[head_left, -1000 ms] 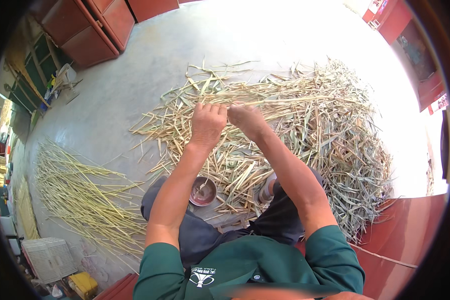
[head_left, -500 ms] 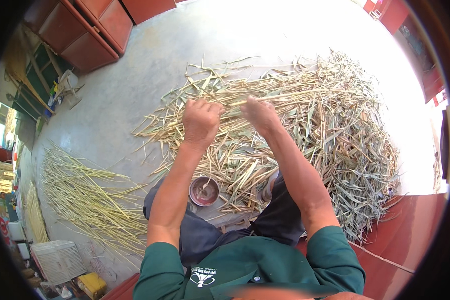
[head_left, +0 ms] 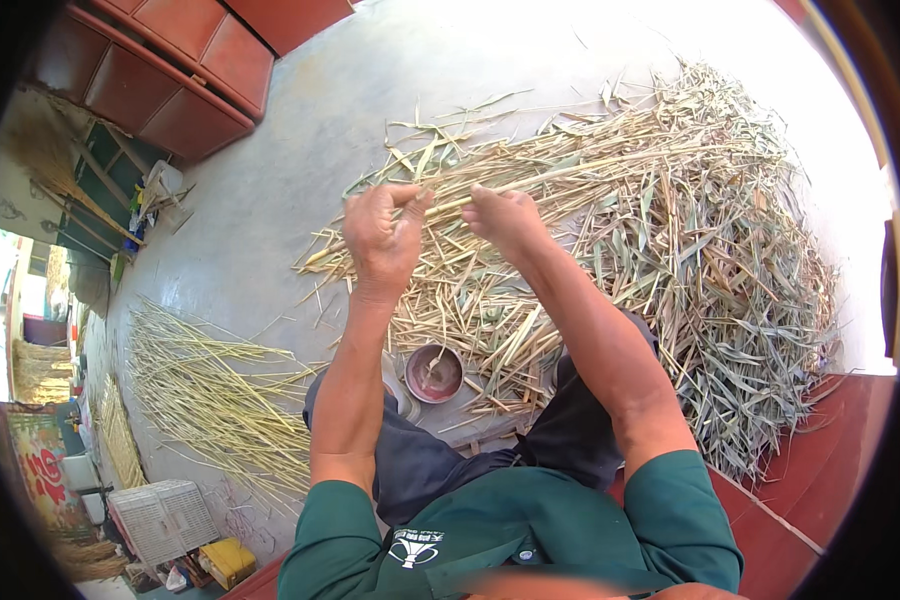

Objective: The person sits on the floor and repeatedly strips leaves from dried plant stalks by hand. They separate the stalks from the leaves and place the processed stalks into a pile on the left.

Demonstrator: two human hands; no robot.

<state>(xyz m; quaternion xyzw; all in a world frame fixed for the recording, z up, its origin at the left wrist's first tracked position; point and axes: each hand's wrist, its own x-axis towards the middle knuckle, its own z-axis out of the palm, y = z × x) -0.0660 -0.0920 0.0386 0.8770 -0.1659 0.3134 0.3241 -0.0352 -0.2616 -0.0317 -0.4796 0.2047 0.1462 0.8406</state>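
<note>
Both my hands are raised over a large pile of dry reed stalks and leaves (head_left: 700, 260). My right hand (head_left: 507, 220) is closed, its thumb and forefinger pinching a pale yellow reed stalk (head_left: 450, 206). Close by on the left, my left hand (head_left: 380, 240) has its thumb and forefinger brought near each other at the stalk's other side; its remaining fingers are partly hidden. Below them, between my knees, a round reddish-brown bowl (head_left: 433, 386) sits on the floor with a thin pale strand leaning in it.
A spread of thin yellow-green stalks (head_left: 215, 385) lies on the floor to the left. Red cabinets (head_left: 160, 85) stand at the far left, near a broom (head_left: 65, 175). A white wire crate (head_left: 163, 520) and a yellow box (head_left: 228, 563) are at the near left.
My hands have shifted slightly left and closer together. The left hand's thumb and forefinger now show, where before it was a fist. The whole view has also shifted.
</note>
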